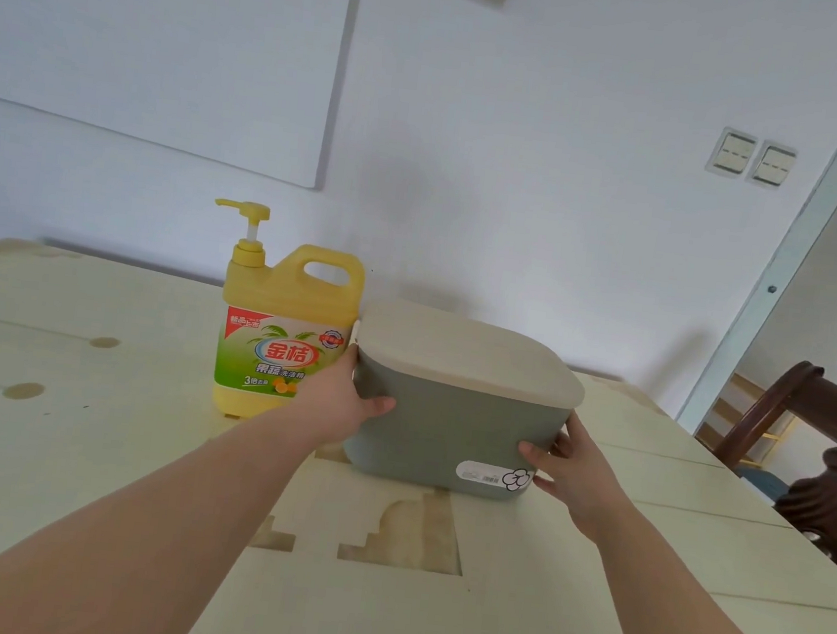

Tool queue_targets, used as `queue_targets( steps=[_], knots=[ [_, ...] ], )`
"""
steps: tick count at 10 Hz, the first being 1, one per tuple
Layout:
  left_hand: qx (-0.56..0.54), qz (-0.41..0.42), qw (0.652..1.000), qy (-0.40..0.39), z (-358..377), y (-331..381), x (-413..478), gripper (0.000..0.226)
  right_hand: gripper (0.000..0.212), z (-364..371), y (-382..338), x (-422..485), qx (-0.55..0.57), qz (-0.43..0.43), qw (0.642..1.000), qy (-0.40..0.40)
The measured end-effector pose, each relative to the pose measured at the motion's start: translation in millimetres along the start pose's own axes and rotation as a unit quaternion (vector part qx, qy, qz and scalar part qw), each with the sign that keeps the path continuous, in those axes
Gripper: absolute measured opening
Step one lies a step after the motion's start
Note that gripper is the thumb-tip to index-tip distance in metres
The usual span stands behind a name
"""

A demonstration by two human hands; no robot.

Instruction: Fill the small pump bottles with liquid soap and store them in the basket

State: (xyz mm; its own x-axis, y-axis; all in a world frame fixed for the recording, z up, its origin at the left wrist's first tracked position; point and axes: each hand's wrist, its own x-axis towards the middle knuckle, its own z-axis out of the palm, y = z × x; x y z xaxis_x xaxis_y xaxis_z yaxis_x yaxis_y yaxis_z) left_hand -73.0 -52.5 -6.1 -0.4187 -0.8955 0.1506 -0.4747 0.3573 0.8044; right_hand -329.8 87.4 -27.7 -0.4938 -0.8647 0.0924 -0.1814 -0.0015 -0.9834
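One jug (285, 334) labelled 金桔, grey-green basket (446, 423)

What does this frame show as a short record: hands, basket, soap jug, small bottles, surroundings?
left hand: grips the basket's left end, thumb on its front
right hand: grips the basket's right end, thumb beside a white sticker
basket: grey-green, beige lid on, at the pale table
soap jug: yellow, pump top, upright, just left of the basket
small pump bottles: none in view
surroundings: dark wooden chair at right; wall switches
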Motion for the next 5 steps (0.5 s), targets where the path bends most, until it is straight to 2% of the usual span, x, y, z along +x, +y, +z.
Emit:
queue_targets(
  steps=[1,4,5],
  knots=[
    [0.0,-0.006,1.0,0.022,3.5,-1.9,0.7,0.076,0.075,1.7,3.3,3.0,-0.004,-0.005,1.0,0.008],
    [0.03,-0.004,1.0,0.008,-6.4,13.7,-13.5,0.068,0.089,5.8,-6.9,-4.6,-0.097,-0.009,0.993,0.071],
    [0.055,0.008,0.998,0.027,-14.1,24.3,-26.9,0.063,0.091,7.6,-23.2,-15.6,-0.1,-0.016,0.99,0.094]
  ],
)
